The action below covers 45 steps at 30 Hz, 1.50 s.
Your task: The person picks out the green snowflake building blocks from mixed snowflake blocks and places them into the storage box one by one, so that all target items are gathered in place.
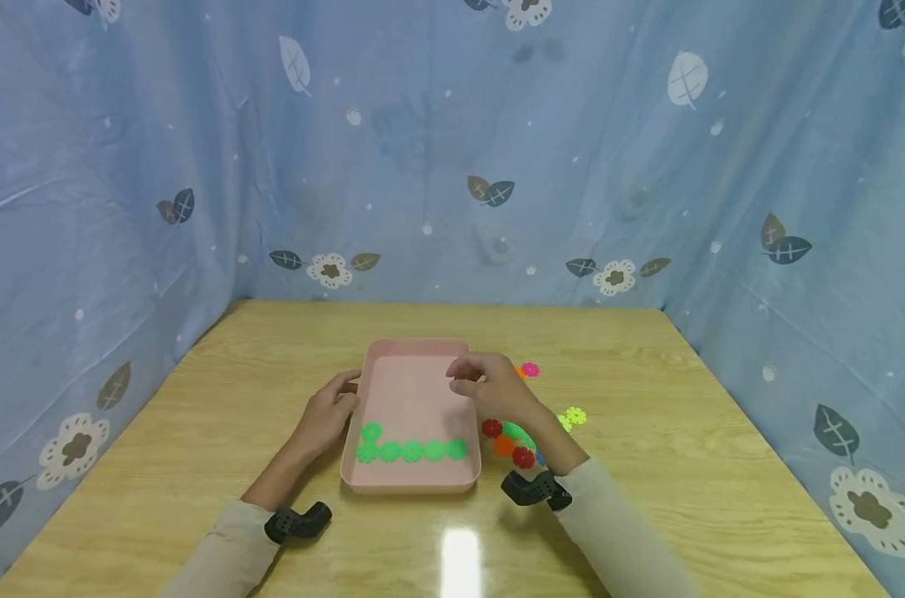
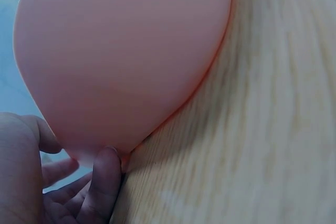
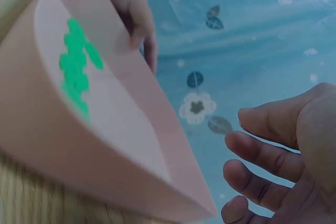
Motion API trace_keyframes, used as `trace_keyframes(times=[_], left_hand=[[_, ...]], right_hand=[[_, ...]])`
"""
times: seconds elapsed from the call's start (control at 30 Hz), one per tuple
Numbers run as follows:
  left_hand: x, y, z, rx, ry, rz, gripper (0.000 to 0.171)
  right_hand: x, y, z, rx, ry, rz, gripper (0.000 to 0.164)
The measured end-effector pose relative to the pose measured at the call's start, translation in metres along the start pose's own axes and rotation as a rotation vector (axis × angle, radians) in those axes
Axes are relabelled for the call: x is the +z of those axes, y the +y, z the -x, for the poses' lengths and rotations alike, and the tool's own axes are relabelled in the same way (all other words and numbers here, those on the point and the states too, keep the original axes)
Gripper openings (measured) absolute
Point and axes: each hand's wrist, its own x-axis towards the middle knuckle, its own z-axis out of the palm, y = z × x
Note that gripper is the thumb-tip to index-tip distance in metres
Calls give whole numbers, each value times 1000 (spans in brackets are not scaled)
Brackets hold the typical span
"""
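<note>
A shallow pink tray (image 1: 415, 390) stands on the table. Along its near end runs a row of several green flower-shaped plastic discs (image 1: 413, 451), and one more green disc (image 1: 371, 432) lies just behind the row's left end. My left hand (image 1: 330, 419) holds the tray's left side, its fingers and thumb bent at the wall and rim. Above the tray's right rim hovers my right hand (image 1: 493, 386), fingers loosely bent and spread in the right wrist view, with nothing between them.
Right of the tray, partly under my right forearm, lie loose flower discs: red (image 1: 523, 458), orange (image 1: 504, 446), pink (image 1: 530, 370), yellow (image 1: 575, 415), with green and blue among them. A patterned blue curtain (image 1: 430, 166) encloses the wooden table (image 1: 647, 465) at the back and sides.
</note>
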Motion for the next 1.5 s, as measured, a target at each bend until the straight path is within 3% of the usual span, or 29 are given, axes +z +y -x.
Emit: trace_keyframes(times=[0.53, 0.77, 0.97, 1.23, 1.5], left_hand=[[-2, 1, -1, -1, 8, -5, 51], [0, 1, 0, 0, 30, -21, 50], [0, 1, 2, 5, 29, -31, 50], [-1, 0, -1, 4, 21, -17, 51], [-2, 1, 1, 1, 10, -4, 51]], right_hand=[[-40, 16, 11, 48, -7, 105, 14], [-62, 29, 18, 146, -28, 180, 13], [-77, 43, 23, 266, -125, 273, 16], [-88, 55, 25, 371, -114, 312, 17], [-88, 63, 29, 462, -217, 317, 20]])
